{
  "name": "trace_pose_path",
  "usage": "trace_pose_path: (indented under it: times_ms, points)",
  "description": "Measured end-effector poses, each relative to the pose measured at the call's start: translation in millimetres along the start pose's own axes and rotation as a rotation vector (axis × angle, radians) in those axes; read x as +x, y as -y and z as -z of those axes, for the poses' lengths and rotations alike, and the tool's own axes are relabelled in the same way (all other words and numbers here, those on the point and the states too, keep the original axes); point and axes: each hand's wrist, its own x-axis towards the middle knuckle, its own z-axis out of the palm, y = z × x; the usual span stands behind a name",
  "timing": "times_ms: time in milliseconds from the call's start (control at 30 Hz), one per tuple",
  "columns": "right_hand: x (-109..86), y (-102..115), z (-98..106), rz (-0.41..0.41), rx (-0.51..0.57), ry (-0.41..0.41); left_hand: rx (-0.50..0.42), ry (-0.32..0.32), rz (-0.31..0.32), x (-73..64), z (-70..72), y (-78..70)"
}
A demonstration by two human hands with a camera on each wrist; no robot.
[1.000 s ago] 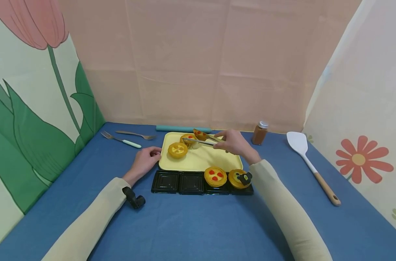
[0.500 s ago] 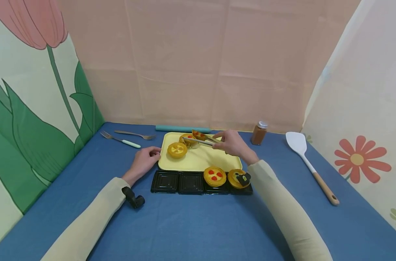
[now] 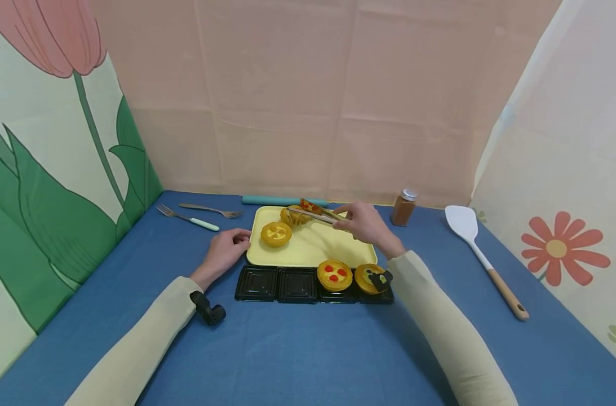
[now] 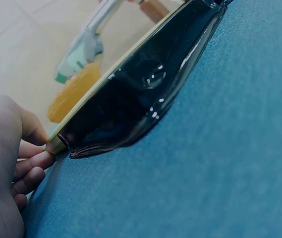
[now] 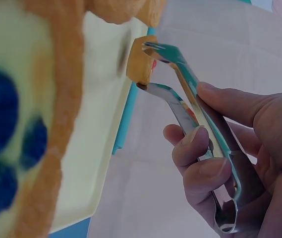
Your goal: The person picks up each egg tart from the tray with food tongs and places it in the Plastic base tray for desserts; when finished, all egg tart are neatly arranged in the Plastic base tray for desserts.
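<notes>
My right hand (image 3: 363, 224) holds metal tongs (image 5: 200, 109), fingers curled round both arms. The tong tips lie on either side of an egg tart (image 5: 141, 60) with a bit of red topping, at the back left of the yellow tray (image 3: 318, 254). They appear to touch it in the right wrist view. Another egg tart (image 3: 275, 234) with pale yellow pieces sits just in front on the tray. With thumb and fingers, my left hand (image 3: 225, 251) pinches the tray's left rim; the thumb is above the rim in the left wrist view (image 4: 7, 148).
A black compartment tray (image 3: 297, 283) lies in front, its two right compartments bearing a red-dotted tart (image 3: 335, 274) and a blue-dotted tart (image 3: 367, 277). Behind lies a teal stick (image 3: 282, 200). Forks (image 3: 196, 221) are left; a spice jar (image 3: 404, 207) and white spatula (image 3: 482, 254) stand right.
The nearer tong arm has shifted up and slightly right across the back tart, and the tong arms look closer together. My left hand has stayed at the tray rim.
</notes>
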Motion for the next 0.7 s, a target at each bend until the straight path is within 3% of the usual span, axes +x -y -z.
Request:
trace_pose_path:
  times_ms: [700]
  points:
    - [-29.5, 7, 16, 0.035, -0.021, -0.05, -0.007, 0.006, 0.011, -1.1, 0.9, 2.6]
